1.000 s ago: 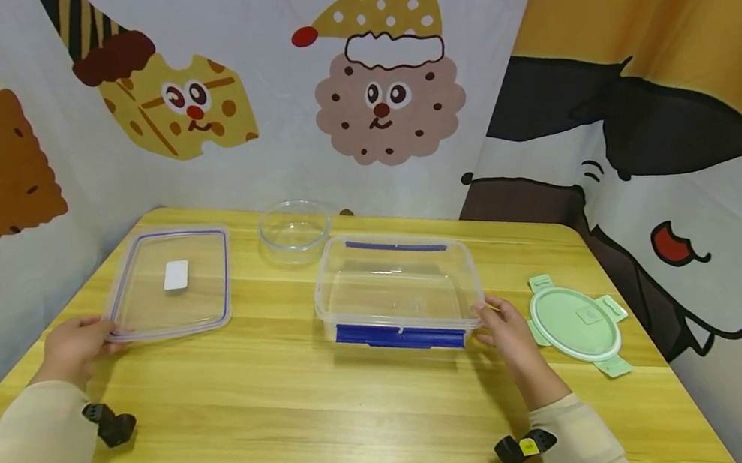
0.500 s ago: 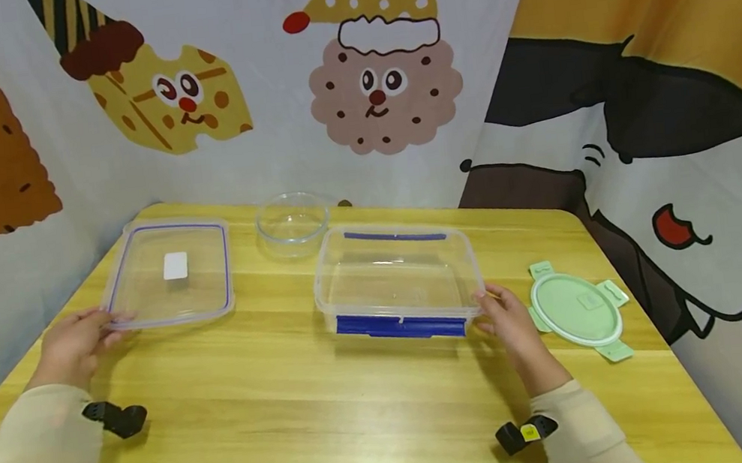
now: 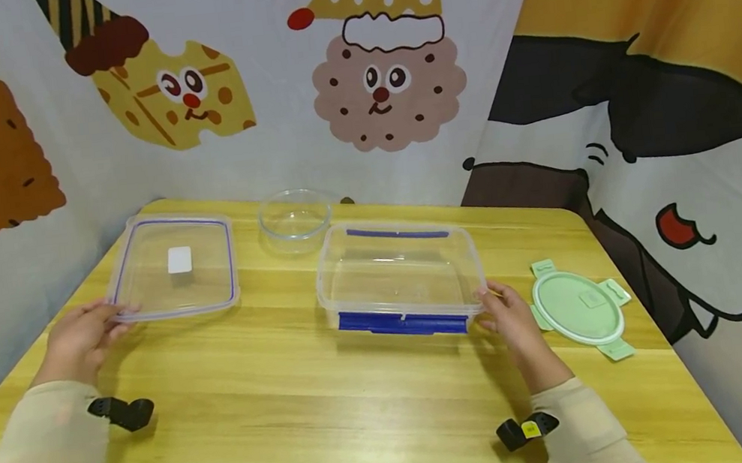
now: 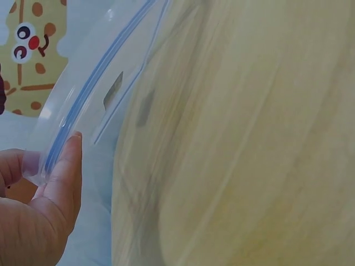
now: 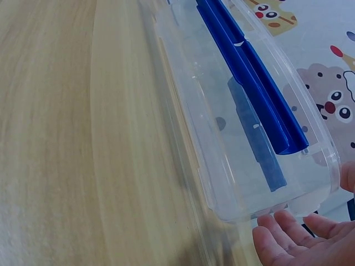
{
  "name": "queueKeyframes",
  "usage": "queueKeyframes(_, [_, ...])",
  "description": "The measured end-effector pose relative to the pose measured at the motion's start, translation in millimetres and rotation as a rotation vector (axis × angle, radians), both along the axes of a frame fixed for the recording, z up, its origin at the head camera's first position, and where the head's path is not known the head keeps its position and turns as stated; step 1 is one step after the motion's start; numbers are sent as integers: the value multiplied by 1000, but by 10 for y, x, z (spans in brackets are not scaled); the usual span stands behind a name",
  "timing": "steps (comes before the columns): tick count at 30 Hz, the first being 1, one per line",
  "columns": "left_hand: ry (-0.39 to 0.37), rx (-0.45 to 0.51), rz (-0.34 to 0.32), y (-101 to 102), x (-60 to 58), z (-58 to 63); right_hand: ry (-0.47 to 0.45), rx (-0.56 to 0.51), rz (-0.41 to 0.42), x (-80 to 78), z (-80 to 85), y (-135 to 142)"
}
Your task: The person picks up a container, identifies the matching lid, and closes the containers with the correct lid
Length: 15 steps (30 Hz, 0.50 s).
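My left hand pinches the near left corner of a clear rectangular lid with a blue-violet seal line and a white sticker. In the left wrist view, the lid stands off the wooden surface, thumb on one face and fingers on the other. To the right, a clear rectangular food container with blue clips sits uncovered, with nothing visible inside. My right hand grips its near right corner. The right wrist view shows fingertips at the container's end wall and the thumb by its rim.
A round clear bowl stands at the back, just left of the container. A round green lid with flaps lies right of my right hand. Printed curtains border the wooden table behind and at the sides.
My left hand and the rectangular lid have shifted slightly away from me. The right hand keeps its grip on the container, nearly still. The head view has moved a little.
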<state>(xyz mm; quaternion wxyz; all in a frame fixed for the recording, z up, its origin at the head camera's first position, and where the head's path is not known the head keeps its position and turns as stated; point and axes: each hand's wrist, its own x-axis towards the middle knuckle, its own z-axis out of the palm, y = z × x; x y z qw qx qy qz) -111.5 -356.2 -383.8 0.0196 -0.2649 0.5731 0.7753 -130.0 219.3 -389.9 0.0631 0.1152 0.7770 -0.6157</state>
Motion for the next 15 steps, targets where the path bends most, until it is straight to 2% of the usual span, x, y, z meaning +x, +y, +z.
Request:
queueKeyframes(6, [15,18,-8,7,-12,13,4,9,4,10,-21,26])
queueKeyframes(15, [15,52,29,2,40,51,-1,3,5,20,-52,37])
